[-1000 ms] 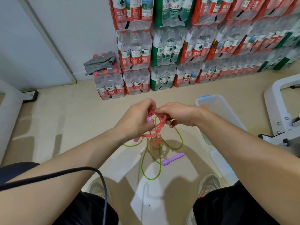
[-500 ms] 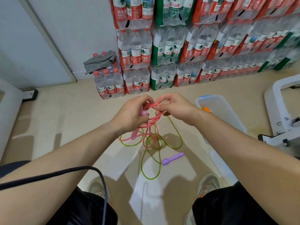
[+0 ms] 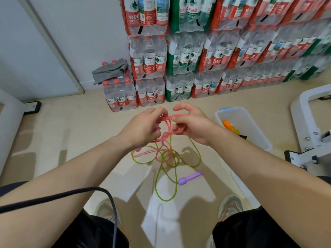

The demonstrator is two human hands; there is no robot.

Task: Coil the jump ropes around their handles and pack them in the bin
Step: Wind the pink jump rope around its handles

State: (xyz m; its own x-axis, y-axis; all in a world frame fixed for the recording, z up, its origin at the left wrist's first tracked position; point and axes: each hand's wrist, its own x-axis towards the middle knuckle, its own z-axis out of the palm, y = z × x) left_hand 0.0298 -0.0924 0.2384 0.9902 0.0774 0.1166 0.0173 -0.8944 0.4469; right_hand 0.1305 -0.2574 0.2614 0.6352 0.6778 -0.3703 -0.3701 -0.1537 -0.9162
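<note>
Both hands hold a pink jump rope [image 3: 166, 127] above the floor. My left hand [image 3: 143, 127] grips the bundle with the pink handles hidden inside it. My right hand [image 3: 189, 124] pinches a loop of the pink cord and holds more turns under its fingers. Loose pink cord hangs down to the floor. A green jump rope [image 3: 161, 178] lies tangled on the floor below, with its purple handle [image 3: 190, 178] to the right. The clear plastic bin [image 3: 250, 129] stands right of my right hand, with orange and yellow items inside.
Stacked packs of water bottles [image 3: 179, 59] line the wall ahead, with a grey cloth [image 3: 109, 70] on the low pack. A white metal frame [image 3: 311, 122] stands at right. A dark cable [image 3: 71, 196] crosses my left arm. My shoes [image 3: 231, 204] are near the green rope.
Both hands rose and moved apart a little, drawing a pink loop out between them. More pink cord now hangs loose above the floor.
</note>
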